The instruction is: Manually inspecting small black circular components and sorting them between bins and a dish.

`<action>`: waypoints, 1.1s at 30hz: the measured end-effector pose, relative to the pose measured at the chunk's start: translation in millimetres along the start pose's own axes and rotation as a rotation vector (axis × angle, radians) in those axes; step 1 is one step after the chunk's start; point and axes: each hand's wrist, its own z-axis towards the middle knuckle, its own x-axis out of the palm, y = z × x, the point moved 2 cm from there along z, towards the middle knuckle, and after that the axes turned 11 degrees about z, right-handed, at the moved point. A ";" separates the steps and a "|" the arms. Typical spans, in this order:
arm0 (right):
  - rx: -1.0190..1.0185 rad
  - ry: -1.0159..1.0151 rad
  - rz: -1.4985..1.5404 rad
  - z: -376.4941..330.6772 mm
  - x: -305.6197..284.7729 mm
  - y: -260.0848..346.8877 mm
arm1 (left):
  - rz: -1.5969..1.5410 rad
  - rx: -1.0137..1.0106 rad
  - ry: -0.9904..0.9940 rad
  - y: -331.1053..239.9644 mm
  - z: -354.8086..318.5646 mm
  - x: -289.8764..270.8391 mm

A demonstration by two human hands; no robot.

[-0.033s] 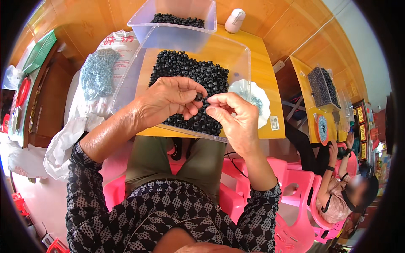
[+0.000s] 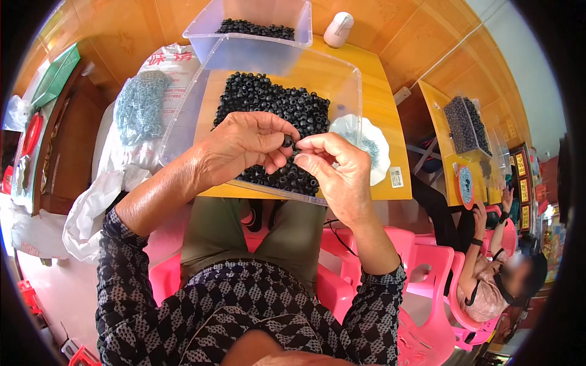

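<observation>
My left hand pinches one round black bead between thumb and fingertips. My right hand is closed in a pinch beside that bead, its thumb and index tips nearly meeting the left fingers. What the right fingertips hold is too small to make out. Both hands hover over a clear plastic bin with a thick layer of black beads, many showing a hole. Right of the bin lies a white scalloped plate with small pale-blue clear pieces.
Behind stands a second clear bin with black beads, beside a pinkish-white container. A bag of pale-blue pieces rests on a white sack at left. Pink chairs and another person at a second table are to the right.
My right fingertips have shifted very slightly left, toward the bead. The left hand keeps the same hold on it.
</observation>
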 end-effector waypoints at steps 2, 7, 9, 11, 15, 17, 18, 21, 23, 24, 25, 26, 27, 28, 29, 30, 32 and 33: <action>-0.004 -0.015 -0.001 -1.0 0.3 1.9 | 0.052 0.025 -0.032 0.5 -1.4 3.2; -0.054 -0.235 -0.043 0.6 -39.6 14.2 | 0.054 0.003 -0.074 -1.7 0.0 1.2; -0.054 -0.323 -0.093 2.0 -73.7 4.0 | 0.068 0.000 -0.047 -3.0 1.0 2.4; 0.073 -0.423 0.007 1.3 -107.7 -20.2 | 0.080 -0.003 -0.064 -4.4 2.5 5.6; 0.224 -0.364 -0.147 -14.3 -150.1 -79.5 | 0.113 -0.002 -0.088 1.6 10.6 9.9; 0.276 -0.269 -0.275 -18.3 -153.0 -104.3 | 0.144 -0.013 -0.114 -0.3 7.9 11.1; 0.281 -0.279 -0.271 -20.9 -151.6 -110.6 | 0.165 -0.012 -0.143 -2.1 5.9 11.3; 0.105 -0.143 -0.730 -20.0 -145.6 -127.6 | 0.165 -0.019 -0.129 -0.9 8.5 10.6; 0.111 -0.098 -0.827 -14.7 -141.0 -136.8 | 0.174 -0.018 -0.147 -0.2 9.2 9.9; 0.118 -0.052 -0.931 -12.2 -138.8 -140.6 | 0.153 -0.033 -0.140 0.2 9.6 9.9; 0.117 -0.052 -0.929 -10.6 -137.4 -144.1 | 0.130 -0.048 -0.131 0.4 9.4 9.8; 0.119 -0.009 -0.956 -9.2 -135.7 -147.7 | 0.130 -0.047 -0.132 -0.1 9.0 10.3; 0.120 0.033 -0.983 -8.5 -134.8 -150.0 | 0.134 -0.053 -0.138 -0.7 8.5 11.2; 0.119 0.036 -0.982 -8.4 -133.8 -151.6 | 0.137 -0.060 -0.147 -0.5 7.7 11.2; 0.048 0.018 -0.968 -8.7 -132.8 -151.2 | 0.136 -0.059 -0.150 -0.4 7.3 10.8; -0.022 -0.001 -0.953 -9.1 -132.1 -150.0 | 0.129 -0.061 -0.146 -0.1 7.0 10.4; 0.040 -0.007 -0.941 -8.3 -134.0 -147.8 | 0.120 -0.059 -0.142 0.2 6.8 9.9; 0.105 -0.015 -0.927 -8.2 -136.0 -147.3 | 0.131 -0.053 -0.138 0.7 6.6 9.9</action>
